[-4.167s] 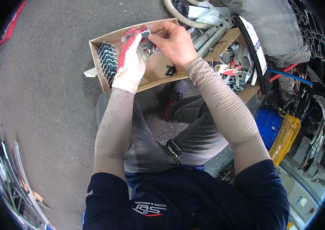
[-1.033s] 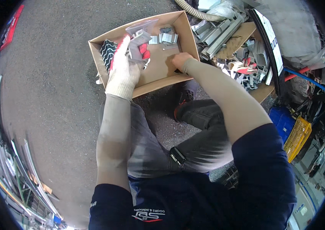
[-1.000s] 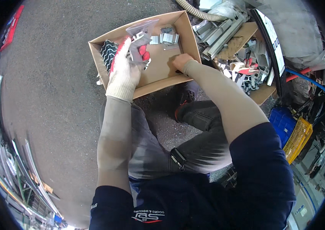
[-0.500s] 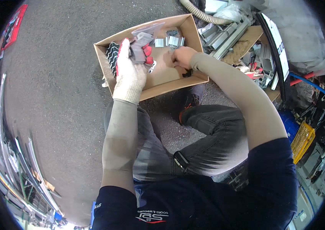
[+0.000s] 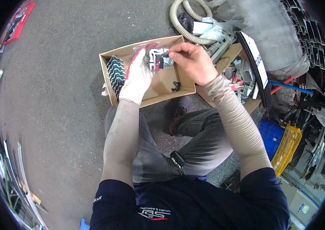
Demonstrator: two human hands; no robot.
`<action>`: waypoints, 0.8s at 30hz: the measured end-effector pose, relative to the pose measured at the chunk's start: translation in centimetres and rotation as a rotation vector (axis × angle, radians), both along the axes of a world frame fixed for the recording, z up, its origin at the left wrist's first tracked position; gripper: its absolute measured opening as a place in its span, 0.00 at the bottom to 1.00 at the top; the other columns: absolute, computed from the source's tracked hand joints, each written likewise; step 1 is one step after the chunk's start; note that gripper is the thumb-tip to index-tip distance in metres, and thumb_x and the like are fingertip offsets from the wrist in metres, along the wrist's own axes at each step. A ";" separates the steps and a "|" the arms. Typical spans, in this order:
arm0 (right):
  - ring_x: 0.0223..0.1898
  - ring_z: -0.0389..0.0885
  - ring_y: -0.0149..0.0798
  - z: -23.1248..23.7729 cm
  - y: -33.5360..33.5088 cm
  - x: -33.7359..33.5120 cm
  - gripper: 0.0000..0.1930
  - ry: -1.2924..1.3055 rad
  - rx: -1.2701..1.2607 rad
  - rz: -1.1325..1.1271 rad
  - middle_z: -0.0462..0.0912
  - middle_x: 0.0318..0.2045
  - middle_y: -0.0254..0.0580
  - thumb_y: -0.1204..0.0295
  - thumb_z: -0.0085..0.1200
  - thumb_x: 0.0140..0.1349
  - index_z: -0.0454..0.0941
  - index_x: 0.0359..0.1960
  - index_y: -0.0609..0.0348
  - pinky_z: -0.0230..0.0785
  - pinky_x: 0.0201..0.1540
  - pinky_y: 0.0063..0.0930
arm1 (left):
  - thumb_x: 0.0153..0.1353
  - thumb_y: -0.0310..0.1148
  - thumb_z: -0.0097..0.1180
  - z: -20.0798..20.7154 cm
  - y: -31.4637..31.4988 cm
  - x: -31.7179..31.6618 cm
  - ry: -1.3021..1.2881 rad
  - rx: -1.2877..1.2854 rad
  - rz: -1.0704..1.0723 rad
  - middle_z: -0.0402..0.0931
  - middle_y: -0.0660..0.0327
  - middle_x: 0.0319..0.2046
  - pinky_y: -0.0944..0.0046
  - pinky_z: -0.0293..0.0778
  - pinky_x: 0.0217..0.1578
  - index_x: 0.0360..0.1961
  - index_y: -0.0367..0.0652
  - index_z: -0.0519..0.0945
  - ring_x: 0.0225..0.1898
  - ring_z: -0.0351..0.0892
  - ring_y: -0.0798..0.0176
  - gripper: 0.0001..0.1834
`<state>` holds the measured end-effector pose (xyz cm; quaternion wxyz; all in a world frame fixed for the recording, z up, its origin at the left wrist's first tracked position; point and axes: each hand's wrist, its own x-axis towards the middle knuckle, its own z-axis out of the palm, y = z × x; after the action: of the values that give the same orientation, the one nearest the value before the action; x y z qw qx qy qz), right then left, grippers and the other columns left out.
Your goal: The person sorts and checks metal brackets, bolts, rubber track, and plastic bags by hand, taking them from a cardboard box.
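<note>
My left hand (image 5: pixel 137 78), in a white and red work glove, is closed around a short metal profile piece (image 5: pixel 151 57) with a pale cut end. Bare, my right hand (image 5: pixel 195 63) pinches a small black piece (image 5: pixel 165 55) between thumb and fingertips, right beside the profile. Whether the two parts touch I cannot tell. Both hands are over a shallow cardboard box (image 5: pixel 167 101). A stack of wavy dark strips (image 5: pixel 115 74) lies along its left side, and a small black part (image 5: pixel 176 86) sits in the right near corner. A clear plastic bag is partly hidden behind the glove.
Beyond the box a ribbed hose (image 5: pixel 176 19) curls on the floor. Metal offcuts, cardboard and a framed panel (image 5: pixel 255 63) crowd the right. A yellow crate (image 5: pixel 288 149) stands farther right. Long strips (image 5: pixel 21 165) lie at left; a red tray (image 5: pixel 20 23) is far left.
My right hand has come up out of the box with the small black piece and moved toward my left hand. My left hand has turned, bringing the profile's end into view.
</note>
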<state>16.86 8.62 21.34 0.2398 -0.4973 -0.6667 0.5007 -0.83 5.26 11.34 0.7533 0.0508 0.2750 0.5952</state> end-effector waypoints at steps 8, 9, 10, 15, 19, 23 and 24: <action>0.30 0.85 0.31 -1.0 1.1 -0.4 0.11 -0.057 -0.076 -0.061 0.86 0.27 0.42 0.71 0.58 0.64 0.85 0.44 0.62 0.78 0.39 0.28 | 0.71 0.41 0.47 -0.6 -0.4 0.5 0.005 0.076 -0.090 0.78 0.59 0.53 0.64 0.71 0.42 0.66 0.39 0.70 0.49 0.77 0.63 0.27; 0.30 0.85 0.31 -1.3 1.1 -0.3 0.11 -0.058 -0.080 -0.065 0.86 0.27 0.42 0.71 0.58 0.64 0.85 0.44 0.62 0.78 0.39 0.28 | 0.70 0.41 0.48 -0.8 -0.5 0.4 -0.023 0.102 -0.100 0.78 0.59 0.53 0.64 0.72 0.42 0.66 0.39 0.70 0.49 0.77 0.63 0.27; 0.30 0.83 0.29 -1.2 1.2 -0.6 0.11 -0.111 -0.054 -0.039 0.85 0.28 0.40 0.73 0.57 0.65 0.83 0.45 0.66 0.78 0.39 0.25 | 0.70 0.41 0.48 -0.8 -0.5 0.3 -0.024 0.097 -0.103 0.78 0.59 0.53 0.64 0.72 0.42 0.66 0.39 0.70 0.49 0.77 0.63 0.27; 0.30 0.81 0.25 -1.7 1.4 -0.4 0.10 -0.241 0.134 0.033 0.84 0.27 0.37 0.74 0.58 0.65 0.83 0.43 0.68 0.76 0.37 0.23 | 0.64 0.31 0.53 -0.7 -0.7 0.0 0.019 0.121 -0.099 0.77 0.60 0.52 0.64 0.72 0.42 0.66 0.40 0.70 0.48 0.76 0.64 0.28; 0.29 0.82 0.28 -1.6 1.1 -0.7 0.09 -0.284 0.207 0.006 0.84 0.26 0.40 0.73 0.59 0.64 0.85 0.42 0.65 0.75 0.37 0.25 | 0.61 0.26 0.53 -0.3 -0.9 0.3 0.132 0.133 -0.104 0.76 0.60 0.52 0.65 0.73 0.43 0.66 0.40 0.70 0.48 0.75 0.64 0.29; 0.35 0.84 0.42 -1.7 1.1 -0.8 0.10 -0.338 0.348 0.021 0.85 0.31 0.48 0.68 0.61 0.61 0.86 0.40 0.60 0.76 0.42 0.32 | 0.60 0.22 0.53 -0.4 -0.8 0.4 0.171 0.144 -0.100 0.75 0.59 0.53 0.67 0.73 0.42 0.66 0.39 0.70 0.46 0.74 0.65 0.30; 0.40 0.86 0.52 -1.6 1.1 -0.8 0.10 -0.370 0.349 0.023 0.86 0.35 0.51 0.65 0.61 0.59 0.86 0.38 0.57 0.77 0.47 0.36 | 0.60 0.22 0.53 -0.5 -0.8 0.3 0.179 0.145 -0.100 0.75 0.58 0.53 0.67 0.73 0.42 0.66 0.39 0.70 0.46 0.74 0.65 0.30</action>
<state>16.05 9.76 19.74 0.1900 -0.5238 -0.7813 0.2813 -0.56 4.50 10.86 0.7489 0.1718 0.2947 0.5682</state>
